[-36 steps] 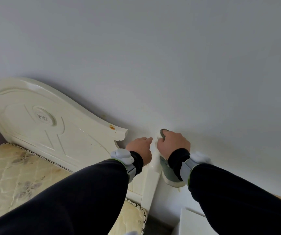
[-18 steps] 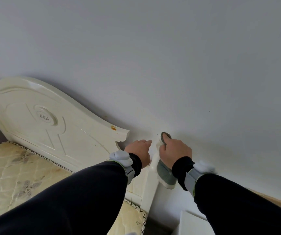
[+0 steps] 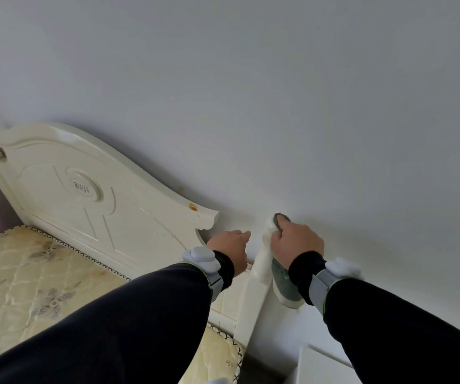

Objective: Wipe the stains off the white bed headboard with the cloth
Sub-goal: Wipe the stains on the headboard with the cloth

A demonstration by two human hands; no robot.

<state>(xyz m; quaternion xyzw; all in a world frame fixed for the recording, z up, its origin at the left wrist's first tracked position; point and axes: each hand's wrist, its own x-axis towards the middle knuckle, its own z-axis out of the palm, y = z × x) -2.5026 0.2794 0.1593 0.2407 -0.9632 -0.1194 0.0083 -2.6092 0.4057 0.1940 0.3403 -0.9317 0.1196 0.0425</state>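
The white bed headboard (image 3: 90, 189) runs from the upper left down to a corner post (image 3: 262, 261) near the middle. An orange-brown stain (image 3: 193, 207) sits on its top edge near the curled end. My right hand (image 3: 296, 242) grips a grey-green cloth (image 3: 285, 286) and presses it on the top of the corner post; the cloth hangs down below my wrist. My left hand (image 3: 230, 249) rests against the headboard just left of the post, fingers curled, with nothing seen in it.
A yellowish patterned mattress (image 3: 23, 278) lies at the lower left. The grey-white wall (image 3: 278, 106) stands right behind the headboard. A white cabinet top (image 3: 320, 367) sits at the lower right next to the bed.
Both hands have stayed at the corner post, and the cloth in my right hand shifted a little on its top. The view has moved slightly.
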